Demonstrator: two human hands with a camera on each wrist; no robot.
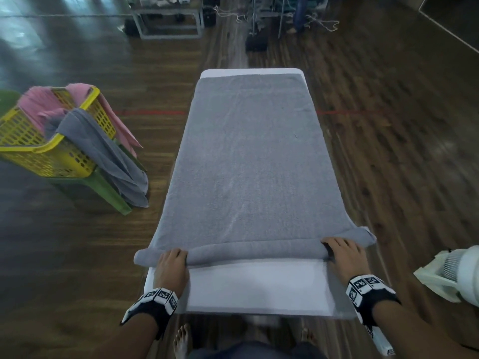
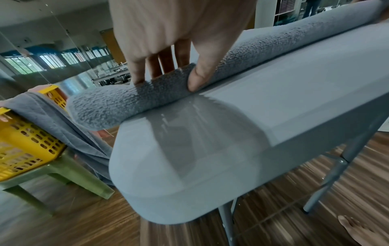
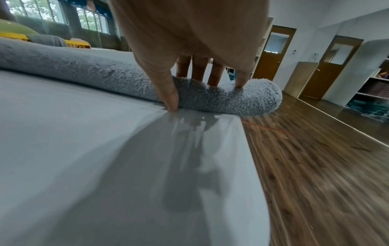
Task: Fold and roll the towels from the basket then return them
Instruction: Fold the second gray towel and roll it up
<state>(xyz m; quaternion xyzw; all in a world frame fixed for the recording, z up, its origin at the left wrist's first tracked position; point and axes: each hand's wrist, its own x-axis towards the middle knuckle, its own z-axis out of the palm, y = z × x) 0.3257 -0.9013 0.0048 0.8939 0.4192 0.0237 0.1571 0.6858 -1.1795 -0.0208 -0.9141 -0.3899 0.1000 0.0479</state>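
A grey towel [image 1: 248, 156] lies flat along the white table [image 1: 259, 286], and its near end is wound into a thin roll [image 1: 254, 251] across the table's width. My left hand [image 1: 172, 260] grips the roll's left end, thumb on the near side and fingers over the top [image 2: 166, 78]. My right hand [image 1: 342, 251] grips the right end the same way [image 3: 195, 93]. Both ends of the roll [image 2: 118, 106] [image 3: 94, 73] stick out slightly past the table's sides.
A yellow basket [image 1: 39, 149] sits on a green stool [image 1: 108, 187] to the left, with a pink towel [image 1: 39, 104] and another grey towel [image 1: 103, 156] draped over its rim. A white fan [image 1: 456, 273] stands close on my right. Wooden floor surrounds the table.
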